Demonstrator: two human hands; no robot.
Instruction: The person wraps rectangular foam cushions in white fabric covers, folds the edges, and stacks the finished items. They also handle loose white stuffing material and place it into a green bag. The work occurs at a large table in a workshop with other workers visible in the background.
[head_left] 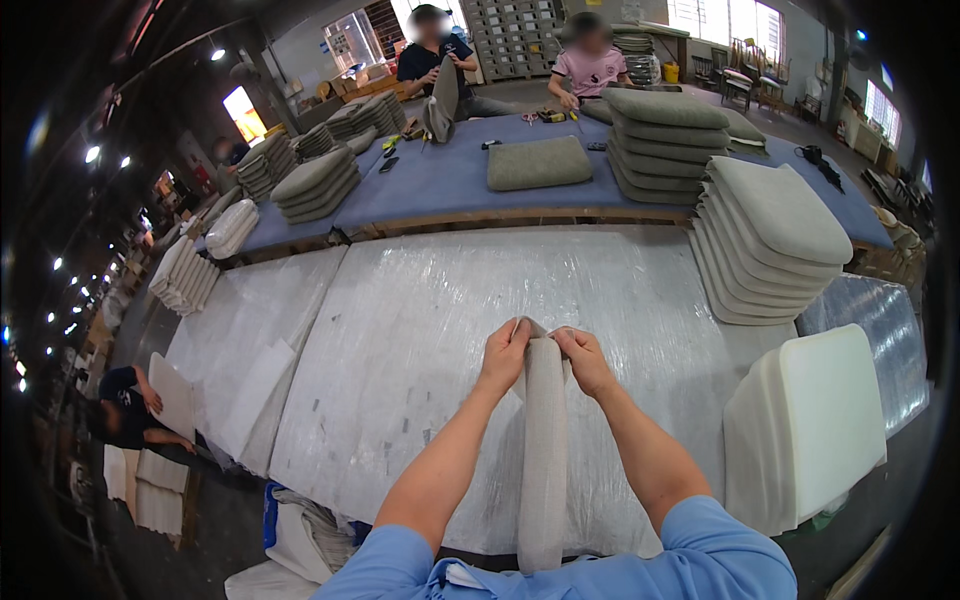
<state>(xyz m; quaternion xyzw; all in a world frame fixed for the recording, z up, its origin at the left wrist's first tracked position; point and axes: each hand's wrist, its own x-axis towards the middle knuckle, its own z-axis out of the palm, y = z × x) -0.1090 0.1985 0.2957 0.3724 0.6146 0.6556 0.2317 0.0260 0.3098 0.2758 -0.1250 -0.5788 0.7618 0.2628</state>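
Observation:
A light grey fabric-covered seat cushion point(543, 450) stands on its edge before me, its narrow side toward my view and its near end close to my body. At its far end a loose flap of the fabric cover point(535, 326) is pulled up. My left hand point(506, 353) pinches the flap's left side, and my right hand point(584, 356) grips its right side. Both hands are closed, with thumbs toward the middle. Beneath the cushion lies a worktable wrapped in clear plastic point(400, 330). What is inside the cover's opening is hidden from me.
Right of me stand a pile of white foam pads point(820, 420) and a stack of light grey cushions point(770, 230). Across the table, a blue-topped bench point(430, 190) bears dark grey cushions point(665, 140) and tools. Two people work behind it; another person point(130, 405) handles a pad at left.

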